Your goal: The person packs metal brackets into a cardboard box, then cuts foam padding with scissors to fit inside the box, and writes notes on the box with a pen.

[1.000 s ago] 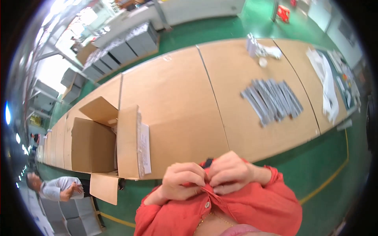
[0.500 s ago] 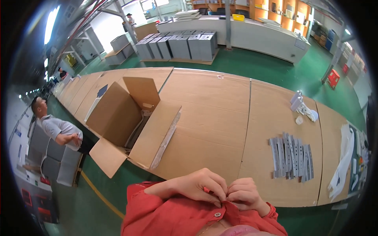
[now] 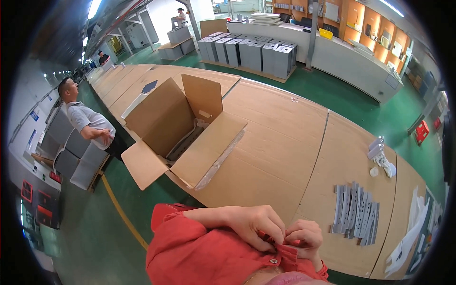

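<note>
I'm looking down at a red shirt (image 3: 209, 251) on my own chest, low in the head view, with a small round button (image 3: 273, 261) just below where both hands meet. My left hand (image 3: 254, 228) has fingers curled together, pinching the shirt's front edge; my right hand (image 3: 304, 237) is also closed, pinching the same fabric, the two hands touching. Whether either holds a button itself I cannot tell, fingers hide it. To do the step well, I judge: keep both pinches close to the placket, hold the cloth taut between them, work one edge against the other without tugging.

Just beyond the hands sits the long cardboard-topped table (image 3: 285, 142). To the right on it, a row of grey metal strips (image 3: 355, 213); further right, white parts (image 3: 380, 154). To the left, an open cardboard box (image 3: 183, 128) with flaps out. A person in a grey shirt (image 3: 85, 118) stands well apart at far left.
</note>
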A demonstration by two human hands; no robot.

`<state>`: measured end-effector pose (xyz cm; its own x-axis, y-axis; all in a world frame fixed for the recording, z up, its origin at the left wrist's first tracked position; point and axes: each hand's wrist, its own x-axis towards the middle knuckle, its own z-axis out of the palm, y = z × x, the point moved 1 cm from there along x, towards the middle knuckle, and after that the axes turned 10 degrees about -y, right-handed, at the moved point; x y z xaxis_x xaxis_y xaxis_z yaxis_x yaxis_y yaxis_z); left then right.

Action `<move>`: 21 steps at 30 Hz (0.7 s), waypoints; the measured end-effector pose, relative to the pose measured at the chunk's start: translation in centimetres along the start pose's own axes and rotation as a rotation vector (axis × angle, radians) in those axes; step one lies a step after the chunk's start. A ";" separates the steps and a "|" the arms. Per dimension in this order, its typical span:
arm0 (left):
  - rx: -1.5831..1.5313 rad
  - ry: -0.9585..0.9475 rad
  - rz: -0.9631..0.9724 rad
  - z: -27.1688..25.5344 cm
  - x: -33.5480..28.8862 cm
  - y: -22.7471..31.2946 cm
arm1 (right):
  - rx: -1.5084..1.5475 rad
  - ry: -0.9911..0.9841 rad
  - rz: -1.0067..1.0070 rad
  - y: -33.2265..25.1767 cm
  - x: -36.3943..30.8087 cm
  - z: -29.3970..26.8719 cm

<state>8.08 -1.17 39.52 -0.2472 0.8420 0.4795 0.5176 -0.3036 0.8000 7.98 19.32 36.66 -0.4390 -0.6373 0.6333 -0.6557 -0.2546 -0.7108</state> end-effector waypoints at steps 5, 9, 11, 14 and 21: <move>0.094 0.080 -0.016 0.1 -0.7 0.7 | -0.031 -0.054 -0.057 0.2 0.5 0.0; 0.079 0.114 -0.013 0.4 -1.3 0.8 | -0.004 -0.081 -0.076 0.1 0.8 0.1; 0.091 0.118 -0.031 0.4 -1.6 0.8 | 0.007 -0.111 -0.044 -0.1 1.1 0.1; 0.176 0.142 -0.036 0.9 -2.0 0.7 | 0.037 -0.128 -0.015 -0.2 0.8 0.1; 0.461 0.232 0.127 2.0 -2.0 0.9 | 0.104 -0.149 -0.004 -0.3 0.6 0.2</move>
<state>10.67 -2.28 38.60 -0.3069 0.6744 0.6715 0.8487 -0.1254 0.5138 8.03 18.89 37.20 -0.3358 -0.7348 0.5893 -0.5868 -0.3262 -0.7411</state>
